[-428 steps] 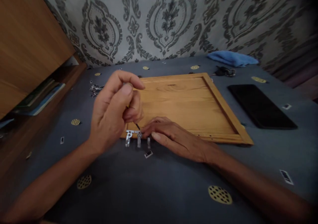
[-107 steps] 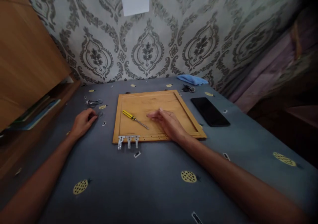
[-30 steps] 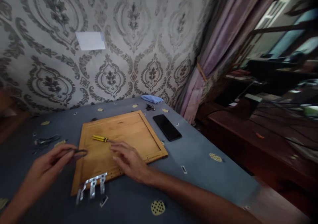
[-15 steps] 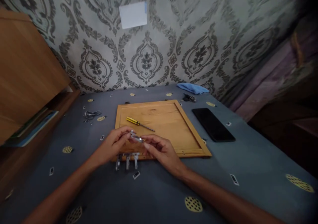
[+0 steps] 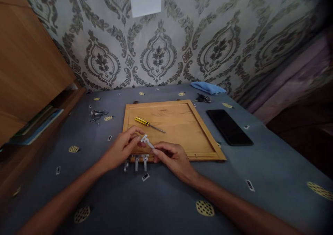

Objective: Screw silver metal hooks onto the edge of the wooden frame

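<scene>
A silver metal cabinet hinge (image 5: 149, 143) is held up over the near part of a wooden panel door (image 5: 182, 124). My right hand (image 5: 174, 159) pinches its lower end between thumb and fingers. At the hinge's upper, wider end, my left hand (image 5: 124, 145) has its thumb and fingers closed around the edge. Below my hands, several more hinges (image 5: 137, 162) stand along the door's near edge, sticking out toward me. A screwdriver with a yellow and black handle (image 5: 142, 121) lies on the door, its shaft pointing right.
Right of the door lies a black phone or tablet (image 5: 229, 127). Behind it are a small dark bunch of items (image 5: 203, 98) and a blue cloth (image 5: 208, 87). Small metal pieces (image 5: 98, 114) lie at the left. A wooden cabinet (image 5: 33, 61) borders the left side.
The hinge has turned in my fingers, so its wide end now faces up and its arm slants down to the right. The whole view has shifted slightly.
</scene>
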Demonstrator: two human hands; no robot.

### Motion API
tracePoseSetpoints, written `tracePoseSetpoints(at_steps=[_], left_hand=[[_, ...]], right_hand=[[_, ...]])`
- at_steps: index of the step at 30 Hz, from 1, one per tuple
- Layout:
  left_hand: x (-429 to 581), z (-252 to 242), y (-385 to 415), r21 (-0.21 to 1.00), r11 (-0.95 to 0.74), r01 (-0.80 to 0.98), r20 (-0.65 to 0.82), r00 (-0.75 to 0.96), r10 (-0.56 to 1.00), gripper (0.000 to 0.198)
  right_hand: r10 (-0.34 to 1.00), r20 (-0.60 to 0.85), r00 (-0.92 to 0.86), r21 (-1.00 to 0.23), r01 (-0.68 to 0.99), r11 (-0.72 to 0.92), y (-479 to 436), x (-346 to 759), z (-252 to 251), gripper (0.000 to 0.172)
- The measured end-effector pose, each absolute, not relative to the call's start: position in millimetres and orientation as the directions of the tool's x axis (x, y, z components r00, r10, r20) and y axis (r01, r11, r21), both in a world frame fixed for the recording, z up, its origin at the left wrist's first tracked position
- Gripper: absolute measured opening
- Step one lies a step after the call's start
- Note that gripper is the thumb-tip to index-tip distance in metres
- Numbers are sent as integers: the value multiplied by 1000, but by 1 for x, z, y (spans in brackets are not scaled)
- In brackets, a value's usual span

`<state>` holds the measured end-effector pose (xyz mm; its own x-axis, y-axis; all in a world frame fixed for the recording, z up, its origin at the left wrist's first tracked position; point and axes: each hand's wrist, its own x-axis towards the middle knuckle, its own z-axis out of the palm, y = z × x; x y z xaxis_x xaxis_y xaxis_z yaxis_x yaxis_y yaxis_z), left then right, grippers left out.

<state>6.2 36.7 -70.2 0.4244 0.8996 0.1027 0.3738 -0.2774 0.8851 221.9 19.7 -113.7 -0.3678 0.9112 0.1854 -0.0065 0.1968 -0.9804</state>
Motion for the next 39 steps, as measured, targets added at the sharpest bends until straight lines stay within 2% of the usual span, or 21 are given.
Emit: tracePoseSetpoints(at_steps=[7,13,17,21,28,36,39], left_hand=[[6,-68,34,749,-406,524,211,393,895,21],[7,-61,24,714,-452,534,240,420,875,19],[8,-61,15,703,-480,525,221,480,849,21],[8,-63,6,703,-458,544,153,513,845,29],[13,-67,-2,620,-510,597,60,612,789,53],[16,-77,-4,582,-541,607,53,636,770,66],[15,-78,-4,578,-546,606,45,644,764,65]], right_hand=[[923,194,-333,-977,21,213,19,221,-112,26],[946,148,-288,-983,60,172,5,222,-105,30],[954,31,-297,-997,53,49,-12,225,-110,38],[948,-60,-314,-998,18,-57,-23,226,-118,37],[911,-54,-408,-998,10,-55,-25,225,-122,36],[886,-103,-453,-993,2,-114,-22,223,-121,33],[874,-136,-466,-990,22,-142,-22,223,-119,33]])
